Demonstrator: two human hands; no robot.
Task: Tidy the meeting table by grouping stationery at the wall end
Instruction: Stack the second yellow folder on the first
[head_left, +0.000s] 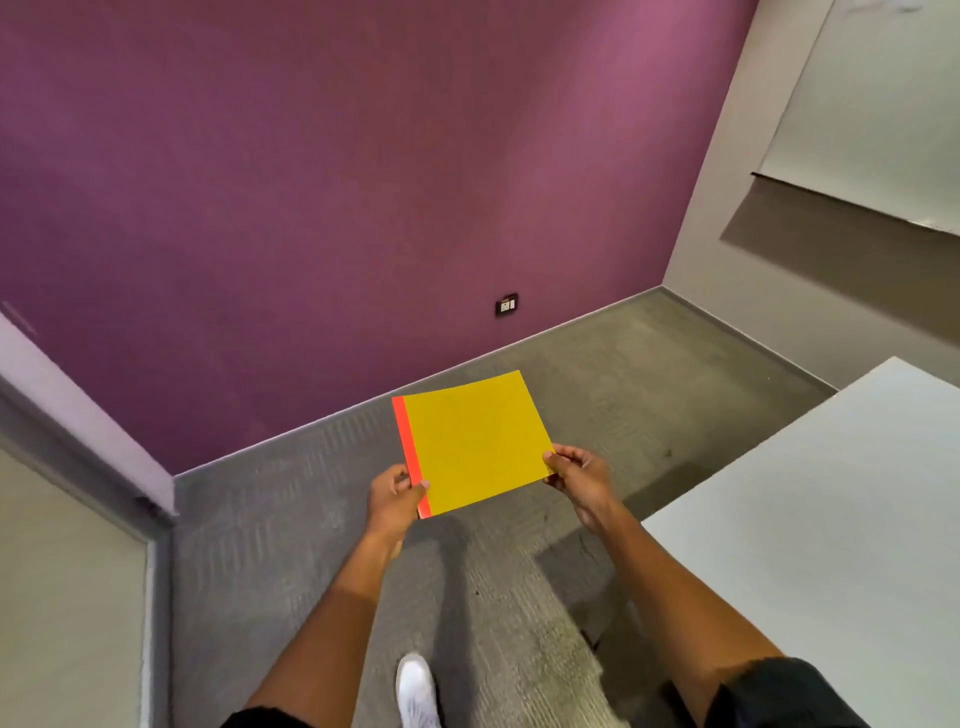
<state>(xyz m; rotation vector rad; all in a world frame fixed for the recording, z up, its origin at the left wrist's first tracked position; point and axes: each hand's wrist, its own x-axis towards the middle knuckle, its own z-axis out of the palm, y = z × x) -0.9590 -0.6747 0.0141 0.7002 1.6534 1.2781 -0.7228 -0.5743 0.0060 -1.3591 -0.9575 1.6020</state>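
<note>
Both hands hold a yellow paper sheet (475, 444) in the air above the carpet floor (498, 571).

Left hand (393, 501) pinches the sheet's 7 o'clock corner, thumb on top at the orange strip (410, 452), fingers (399, 475) curled under. Right hand (579, 480) pinches the 4 o'clock corner, thumb on top, fingers below. Sheet sits between the hands, tilted, far edge toward 12 o'clock and the purple wall (311, 182). White surface (831, 519) lies at 3 o'clock, apart from the sheet. White shoe (415, 688) at 6 o'clock.
</note>
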